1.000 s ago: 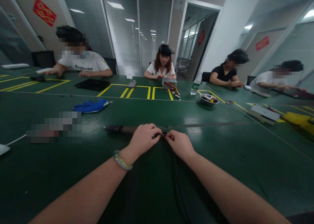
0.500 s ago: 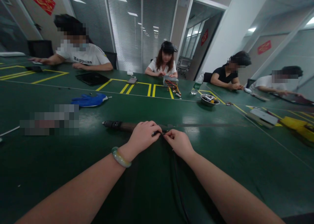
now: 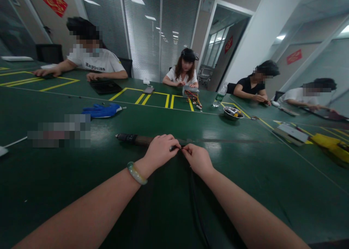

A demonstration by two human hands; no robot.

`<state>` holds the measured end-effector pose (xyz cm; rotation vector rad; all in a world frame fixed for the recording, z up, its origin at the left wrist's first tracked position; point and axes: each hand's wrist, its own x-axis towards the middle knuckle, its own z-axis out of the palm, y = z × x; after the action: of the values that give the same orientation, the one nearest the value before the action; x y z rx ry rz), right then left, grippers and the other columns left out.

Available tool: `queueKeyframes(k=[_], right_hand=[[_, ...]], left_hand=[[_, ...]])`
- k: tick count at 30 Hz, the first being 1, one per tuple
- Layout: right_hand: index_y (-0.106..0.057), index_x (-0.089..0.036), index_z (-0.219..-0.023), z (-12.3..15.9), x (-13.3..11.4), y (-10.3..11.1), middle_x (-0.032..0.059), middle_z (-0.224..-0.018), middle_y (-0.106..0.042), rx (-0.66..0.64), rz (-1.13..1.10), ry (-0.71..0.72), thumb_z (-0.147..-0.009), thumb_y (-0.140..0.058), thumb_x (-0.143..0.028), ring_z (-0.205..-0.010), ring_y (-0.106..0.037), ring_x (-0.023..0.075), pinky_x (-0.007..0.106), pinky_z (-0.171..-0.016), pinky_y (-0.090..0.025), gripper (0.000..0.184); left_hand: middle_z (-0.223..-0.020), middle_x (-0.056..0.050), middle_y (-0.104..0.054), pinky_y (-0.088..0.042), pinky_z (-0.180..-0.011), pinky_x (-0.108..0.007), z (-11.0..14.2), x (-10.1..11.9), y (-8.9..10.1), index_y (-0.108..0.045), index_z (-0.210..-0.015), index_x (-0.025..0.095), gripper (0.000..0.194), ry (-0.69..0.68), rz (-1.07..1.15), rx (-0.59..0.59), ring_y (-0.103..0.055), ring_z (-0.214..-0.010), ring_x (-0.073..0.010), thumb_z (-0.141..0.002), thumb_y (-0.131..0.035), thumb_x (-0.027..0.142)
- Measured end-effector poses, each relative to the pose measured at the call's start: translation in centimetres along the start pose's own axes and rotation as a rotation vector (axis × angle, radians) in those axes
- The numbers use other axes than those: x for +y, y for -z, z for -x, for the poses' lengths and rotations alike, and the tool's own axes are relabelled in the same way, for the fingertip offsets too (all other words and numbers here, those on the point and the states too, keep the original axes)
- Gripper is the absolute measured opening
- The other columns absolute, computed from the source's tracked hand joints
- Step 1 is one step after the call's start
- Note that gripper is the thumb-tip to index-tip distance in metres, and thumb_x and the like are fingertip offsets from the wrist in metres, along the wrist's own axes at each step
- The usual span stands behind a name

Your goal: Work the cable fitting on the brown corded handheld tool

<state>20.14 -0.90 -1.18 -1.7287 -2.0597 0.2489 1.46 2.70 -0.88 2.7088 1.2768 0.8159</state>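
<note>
Fingertips (image 3: 185, 151) of the right hand (image 3: 198, 160) pinch a small dark fitting (image 3: 176, 148) on a black cable (image 3: 194, 201), left hand (image 3: 159, 151) curled shut against it — a hard tug could slip it loose onto the green workbench (image 3: 272, 191).

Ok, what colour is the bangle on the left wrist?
Pale green with milky mottling, best seen in the head view.

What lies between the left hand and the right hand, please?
The head view shows a small dark cable end pinched between the left hand and the right hand.
</note>
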Motion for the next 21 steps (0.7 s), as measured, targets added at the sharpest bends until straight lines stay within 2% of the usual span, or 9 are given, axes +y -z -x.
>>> queueKeyframes(k=[9,12,14,18,21], right_hand=[[-0.068,-0.024,-0.093,0.07,-0.17,-0.21,-0.0005,-0.084,-0.069,0.006,0.049,-0.021,-0.095,-0.053,-0.035,-0.074,-0.061,0.0151,0.024,-0.063,-0.037,0.018],[-0.068,-0.024,-0.094,0.11,-0.42,-0.15,-0.0002,-0.083,-0.068,0.019,0.05,-0.026,-0.096,-0.053,-0.034,-0.074,-0.061,0.0153,0.025,-0.066,-0.039,0.018],[-0.069,-0.024,-0.094,0.06,-0.52,-0.1,0.001,-0.087,-0.067,0.056,0.053,0.013,-0.095,-0.055,-0.032,-0.08,-0.061,0.0158,0.025,-0.072,-0.042,0.016],[-0.071,-0.023,-0.089,-0.35,-0.3,-0.12,0.0056,-0.117,-0.061,0.179,0.034,0.101,-0.089,-0.064,-0.027,-0.109,-0.055,0.0198,0.031,-0.096,-0.039,0.009],[-0.069,-0.023,-0.092,-0.73,-0.07,-0.13,0.0034,-0.114,-0.065,0.076,-0.075,0.073,-0.091,-0.06,-0.027,-0.104,-0.059,0.0181,0.029,-0.091,-0.043,0.01]], left_hand=[[-0.094,0.0,-0.064,-0.043,-0.08,-0.036,0.2,0.24,0.05,-0.066,-0.093,0.027,0.009,0.003,-0.001,0.012,-0.058,-0.091,-0.0214,-0.086,-0.061,0.028],[-0.095,-0.001,-0.065,-0.042,-0.079,-0.036,0.18,0.23,-0.01,-0.063,-0.099,0.025,0.015,0.026,0.014,0.045,-0.059,-0.091,-0.0225,-0.084,-0.062,0.028],[-0.096,-0.003,-0.065,-0.042,-0.08,-0.036,0.13,0.13,-0.09,-0.061,-0.101,0.023,0.019,0.042,0.027,0.062,-0.059,-0.092,-0.0228,-0.083,-0.063,0.027],[-0.096,-0.003,-0.065,-0.042,-0.08,-0.037,0.1,-0.17,-0.29,-0.059,-0.101,0.023,0.02,0.041,0.043,0.053,-0.059,-0.091,-0.0234,-0.082,-0.062,0.027],[-0.095,-0.004,-0.065,-0.042,-0.08,-0.037,0.17,-0.26,-0.36,-0.058,-0.1,0.022,0.019,0.036,0.05,0.058,-0.06,-0.091,-0.0237,-0.082,-0.061,0.026]])
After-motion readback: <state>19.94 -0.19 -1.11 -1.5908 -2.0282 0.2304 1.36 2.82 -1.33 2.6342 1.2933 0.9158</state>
